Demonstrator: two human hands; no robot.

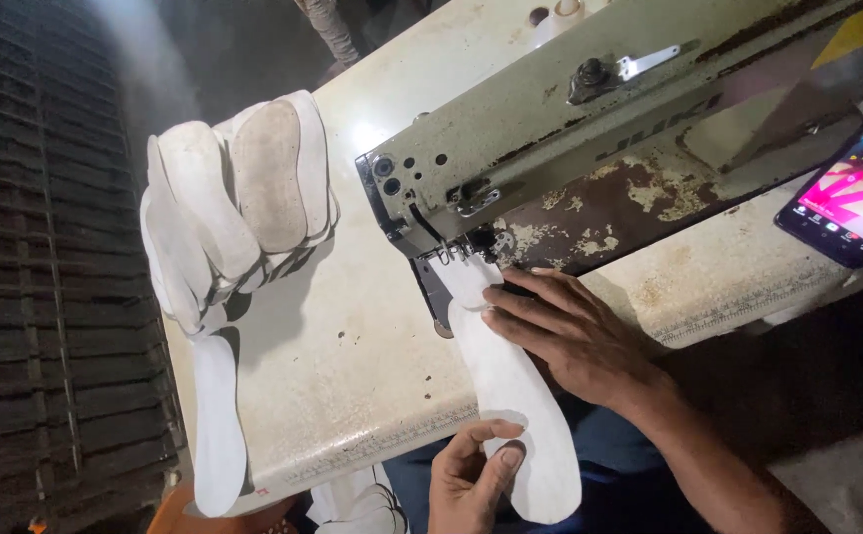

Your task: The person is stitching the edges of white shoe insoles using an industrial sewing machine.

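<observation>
A long white insole-shaped piece (510, 386) lies on the sewing table, its front end under the needle and presser foot (454, 255) of an old grey-green sewing machine (590, 129). My right hand (560, 331) rests flat on the piece just behind the foot, fingers spread. My left hand (471, 480) pinches the piece's near end, which hangs over the table's front edge, with thumb and fingers.
A pile of white insoles (238, 193) sits at the table's left, one (219, 425) hanging off the front edge. A phone (852, 193) with a lit screen leans at the right. The cream table top (352, 376) is worn. Dark slatted floor lies at left.
</observation>
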